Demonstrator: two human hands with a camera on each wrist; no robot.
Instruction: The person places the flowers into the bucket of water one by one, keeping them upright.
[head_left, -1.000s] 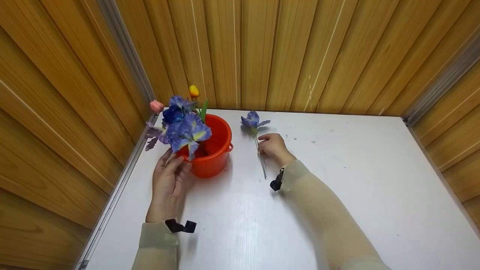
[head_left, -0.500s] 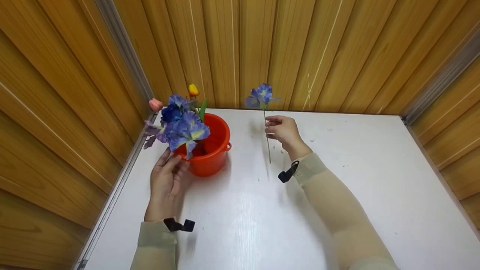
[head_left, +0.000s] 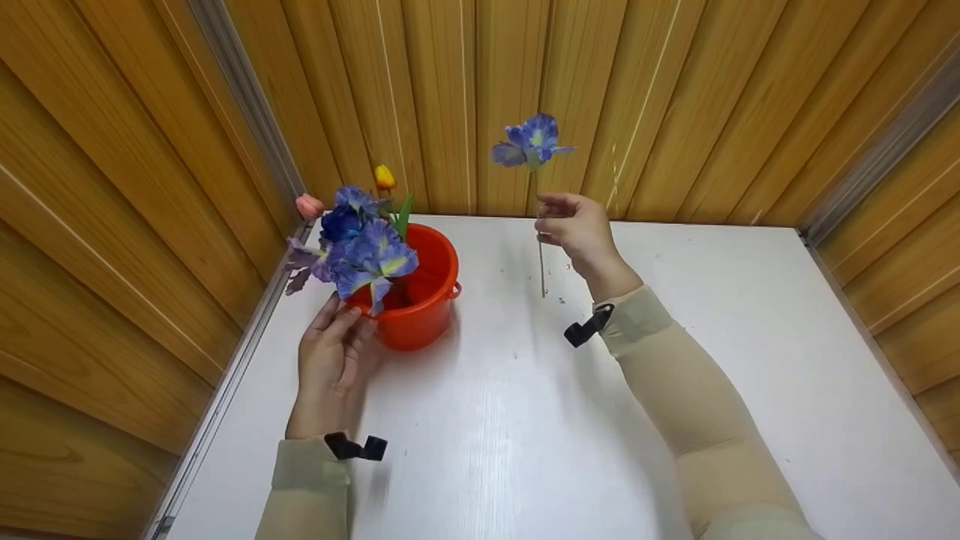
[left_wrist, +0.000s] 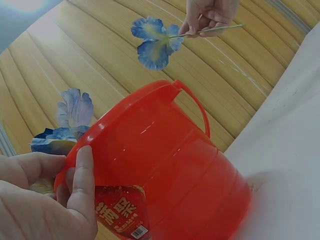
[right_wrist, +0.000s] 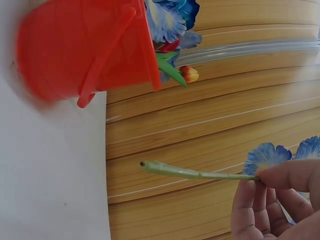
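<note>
In the head view my right hand (head_left: 589, 236) pinches the thin green stem of a blue artificial iris (head_left: 536, 139), held upright above the table. The right wrist view shows the stem's cut end (right_wrist: 145, 165) pointing away from the fingers. My left hand (head_left: 328, 360) grips the near left rim of a red plastic bucket (head_left: 416, 326), thumb and fingers on either side of it in the left wrist view. Blue irises (head_left: 379, 259) lean over the bucket's left side, along with a dark blue bloom (head_left: 341, 223), a yellow-orange tulip (head_left: 385, 177) and a pink tulip (head_left: 309, 206).
The bucket stands on a white table (head_left: 480, 442) near its back left corner. Wood-panelled walls (head_left: 510, 75) rise behind and at both sides. A red label (left_wrist: 122, 210) is on the bucket, and its handle (right_wrist: 105, 60) hangs down.
My right hand has lifted the iris off the table, raising it up and slightly right until it stands upright. My left hand keeps its hold on the bucket's rim.
</note>
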